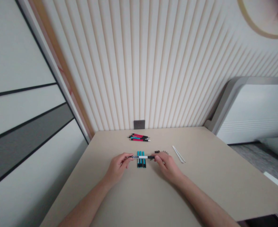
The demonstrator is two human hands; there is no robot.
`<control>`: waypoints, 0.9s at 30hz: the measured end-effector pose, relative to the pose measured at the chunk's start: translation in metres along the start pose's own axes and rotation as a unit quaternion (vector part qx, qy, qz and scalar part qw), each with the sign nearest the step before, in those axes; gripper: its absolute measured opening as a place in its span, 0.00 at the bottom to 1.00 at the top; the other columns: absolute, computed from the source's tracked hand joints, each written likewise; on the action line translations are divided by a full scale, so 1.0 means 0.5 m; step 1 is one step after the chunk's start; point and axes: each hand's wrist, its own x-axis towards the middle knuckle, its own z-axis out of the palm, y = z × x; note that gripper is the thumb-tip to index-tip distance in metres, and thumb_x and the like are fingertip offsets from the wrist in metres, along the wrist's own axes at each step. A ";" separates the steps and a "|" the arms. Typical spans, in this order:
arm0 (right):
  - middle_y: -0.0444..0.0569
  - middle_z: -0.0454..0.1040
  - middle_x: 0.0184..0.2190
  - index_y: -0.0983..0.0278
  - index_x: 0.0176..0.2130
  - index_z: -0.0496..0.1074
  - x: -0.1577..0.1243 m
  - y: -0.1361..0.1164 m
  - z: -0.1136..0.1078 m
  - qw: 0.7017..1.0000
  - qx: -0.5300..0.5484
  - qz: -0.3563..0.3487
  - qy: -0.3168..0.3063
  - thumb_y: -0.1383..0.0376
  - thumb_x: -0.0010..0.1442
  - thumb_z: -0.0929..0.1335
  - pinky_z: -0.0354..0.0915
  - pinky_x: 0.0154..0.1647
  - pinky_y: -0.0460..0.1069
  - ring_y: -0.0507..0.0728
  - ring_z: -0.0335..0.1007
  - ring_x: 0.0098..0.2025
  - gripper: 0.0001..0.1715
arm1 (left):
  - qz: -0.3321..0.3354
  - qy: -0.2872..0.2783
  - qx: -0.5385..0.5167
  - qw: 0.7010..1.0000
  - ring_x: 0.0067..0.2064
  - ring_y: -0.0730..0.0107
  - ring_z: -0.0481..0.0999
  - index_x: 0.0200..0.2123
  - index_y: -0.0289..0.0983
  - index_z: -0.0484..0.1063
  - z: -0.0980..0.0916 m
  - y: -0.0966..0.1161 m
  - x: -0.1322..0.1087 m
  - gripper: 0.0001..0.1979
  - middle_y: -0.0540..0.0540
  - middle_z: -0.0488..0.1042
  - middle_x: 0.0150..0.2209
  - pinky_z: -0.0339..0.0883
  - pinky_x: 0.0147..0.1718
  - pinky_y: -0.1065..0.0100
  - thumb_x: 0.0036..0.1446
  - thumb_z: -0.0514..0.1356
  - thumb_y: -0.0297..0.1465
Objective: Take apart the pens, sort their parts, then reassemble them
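Head view, looking forward and down: the left hand (117,167) and right hand (167,167) meet over the middle of the desk, both closed around a slim black-and-white pen (141,157). The left hand pinches the pen's left end between thumb and fingers, and the right hand grips its right end, fingers curled, so the pen lies level and crosswise in the air. Directly beneath it, three teal pens (143,163) lie side by side, pointing toward the person; the held pen crosses just over their far part, though whether it touches them is hard to tell.

Farther off, a bundle of red-and-black pens (139,137) lies in one loose group. Just past the right hand sit small black parts (157,152), too small to identify, and to their right lie thin white strips (178,154), fanned slightly apart. So far, these things lie in separate groups, with one pen up in both hands.

The desk (200,179) is smooth and beige, its far edge against a slatted wall (129,63) with a dark socket (139,124) low down. Panelled doors (23,94) rise on the left; a white padded headboard (252,110) and grey carpet (245,151) show on the right.
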 end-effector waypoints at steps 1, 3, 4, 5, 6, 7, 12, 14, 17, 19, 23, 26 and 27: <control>0.49 0.74 0.31 0.61 0.36 0.74 0.000 -0.002 0.007 1.000 -0.007 0.000 -0.011 0.57 0.70 0.56 0.62 0.39 0.49 0.56 0.69 0.35 0.22 | 0.002 0.000 0.000 1.000 0.22 0.73 0.67 0.41 0.36 0.77 0.000 0.002 0.000 0.14 0.51 0.71 0.21 0.58 0.23 0.74 0.60 0.57 0.37; 0.47 0.72 0.27 0.62 0.30 0.72 -0.001 -0.001 0.014 1.000 -0.019 -0.001 -0.022 0.57 0.69 0.57 0.60 0.35 0.48 0.55 0.67 0.31 0.23 | 0.006 -0.001 0.002 1.000 0.23 0.73 0.68 0.41 0.36 0.77 -0.001 0.004 -0.001 0.14 0.51 0.72 0.23 0.59 0.23 0.74 0.60 0.56 0.37; 0.47 0.71 0.26 0.62 0.29 0.71 -0.001 0.001 0.015 1.000 -0.021 -0.004 -0.022 0.57 0.69 0.57 0.59 0.34 0.47 0.54 0.66 0.31 0.23 | 0.008 -0.003 0.004 1.000 0.23 0.73 0.68 0.42 0.36 0.77 0.000 0.003 -0.001 0.14 0.50 0.73 0.23 0.59 0.24 0.74 0.60 0.56 0.37; 0.46 0.71 0.26 0.62 0.29 0.70 -0.002 0.004 0.014 1.000 -0.019 -0.007 -0.019 0.57 0.69 0.58 0.59 0.34 0.47 0.54 0.66 0.31 0.22 | 0.010 -0.007 0.006 1.000 0.23 0.73 0.68 0.42 0.36 0.77 0.000 0.002 -0.001 0.14 0.50 0.73 0.24 0.59 0.24 0.74 0.61 0.56 0.37; 0.46 0.71 0.26 0.62 0.29 0.70 -0.002 0.006 0.013 1.000 -0.017 -0.011 -0.016 0.57 0.69 0.58 0.59 0.34 0.47 0.54 0.66 0.31 0.22 | 0.012 -0.012 0.008 1.000 0.23 0.73 0.69 0.42 0.36 0.77 0.001 0.000 -0.001 0.14 0.50 0.73 0.24 0.60 0.24 0.74 0.61 0.56 0.37; 0.46 0.71 0.27 0.62 0.30 0.70 -0.004 0.009 0.012 1.000 -0.017 -0.015 -0.012 0.58 0.69 0.58 0.59 0.34 0.47 0.54 0.66 0.31 0.21 | 0.013 -0.018 0.011 1.000 0.23 0.73 0.69 0.42 0.36 0.77 0.002 -0.003 -0.002 0.14 0.50 0.74 0.23 0.60 0.24 0.74 0.61 0.56 0.38; 0.47 0.70 0.26 0.63 0.30 0.71 -0.009 0.020 0.017 0.995 -0.069 -0.069 0.037 0.58 0.70 0.57 0.58 0.33 0.47 0.54 0.63 0.29 0.22 | 0.010 -0.043 0.012 0.999 0.21 0.75 0.68 0.40 0.35 0.77 0.008 -0.013 -0.007 0.13 0.51 0.72 0.21 0.59 0.23 0.76 0.62 0.56 0.37; 0.48 0.70 0.25 0.64 0.31 0.71 -0.010 0.022 0.021 0.989 -0.091 -0.100 0.063 0.59 0.71 0.57 0.57 0.32 0.48 0.54 0.62 0.29 0.23 | 0.004 -0.049 -0.005 0.999 0.20 0.76 0.69 0.39 0.35 0.76 0.010 -0.013 -0.009 0.13 0.50 0.74 0.23 0.60 0.22 0.76 0.62 0.56 0.37; 0.48 0.70 0.25 0.64 0.31 0.71 -0.011 0.023 0.027 0.981 -0.118 -0.129 0.084 0.60 0.70 0.58 0.57 0.32 0.48 0.54 0.62 0.28 0.21 | -0.013 -0.058 -0.036 0.998 0.20 0.77 0.69 0.39 0.34 0.75 0.010 -0.011 -0.010 0.13 0.48 0.77 0.28 0.61 0.21 0.76 0.61 0.56 0.37; 0.48 0.70 0.25 0.64 0.32 0.72 -0.011 0.024 0.028 0.978 -0.131 -0.138 0.091 0.60 0.70 0.58 0.57 0.32 0.48 0.54 0.62 0.29 0.21 | -0.022 -0.063 -0.052 0.996 0.20 0.77 0.69 0.38 0.34 0.74 0.010 -0.008 -0.011 0.13 0.47 0.77 0.29 0.62 0.21 0.76 0.61 0.56 0.37; 0.49 0.71 0.26 0.65 0.32 0.72 -0.013 0.024 0.026 0.971 -0.157 -0.150 0.099 0.60 0.69 0.60 0.57 0.33 0.49 0.55 0.62 0.30 0.18 | -0.030 -0.072 -0.062 0.995 0.21 0.77 0.70 0.38 0.34 0.74 0.013 -0.007 -0.014 0.13 0.47 0.77 0.29 0.62 0.21 0.77 0.62 0.56 0.37; 0.50 0.72 0.27 0.65 0.33 0.72 -0.016 0.022 0.024 0.967 -0.170 -0.161 0.099 0.61 0.68 0.61 0.58 0.34 0.50 0.56 0.62 0.30 0.16 | -0.024 -0.070 -0.053 0.996 0.21 0.77 0.71 0.38 0.34 0.74 0.014 -0.010 -0.014 0.14 0.47 0.77 0.29 0.62 0.21 0.76 0.62 0.55 0.38; 0.50 0.72 0.27 0.65 0.34 0.72 -0.017 0.019 0.023 0.968 -0.167 -0.161 0.097 0.61 0.68 0.61 0.58 0.35 0.50 0.56 0.63 0.31 0.15 | -0.015 -0.063 -0.044 0.997 0.20 0.76 0.70 0.39 0.34 0.74 0.013 -0.011 -0.013 0.14 0.47 0.77 0.29 0.62 0.21 0.76 0.63 0.55 0.38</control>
